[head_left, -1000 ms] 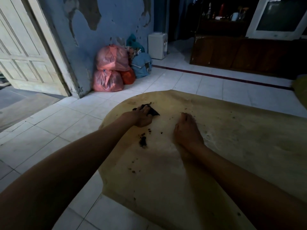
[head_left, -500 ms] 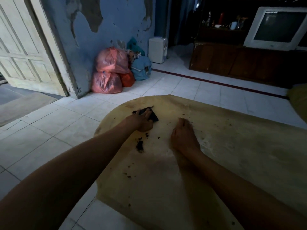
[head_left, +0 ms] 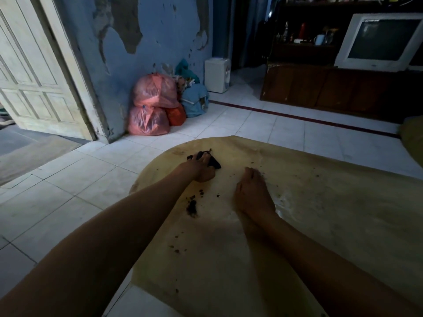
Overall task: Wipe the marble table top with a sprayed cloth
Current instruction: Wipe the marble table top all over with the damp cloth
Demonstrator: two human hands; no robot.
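Wipe approx. mid-way, judging by table (head_left: 332, 225) surface. Left hand (head_left: 201, 169) w/ grip closed on dark cloth (head_left: 214, 163), pressing it to marble near far-left rim of table; cloth mostly hidden under fingers, only a dark corner showing to the right of the hand. Right hand (head_left: 251, 195) flat on the top just right of centre, fingers relaxed, grasping nothing, seemingly bracing only.

Not done yet: dark clump of dirt (head_left: 191, 208) lying betw. the two forearms, nearer the left one, plus small crumbs (head_left: 177, 249) scattered toward the near edge and a few specks by the right hand. Faint pale wet-looking streak (head_left: 283, 202) just right of the right wrist, poss. spray residue; cannot tell for sure in this dim light. Right half of the top dull and blotchy, w/ fine specks; no clear sign of being wiped.

Left to do, as a judgement: gather clump + crumbs w/ cloth, then cover centre, near edge and whole right side. Risk: pushing debris off the rim onto the tiled floor (head_left: 91, 179).
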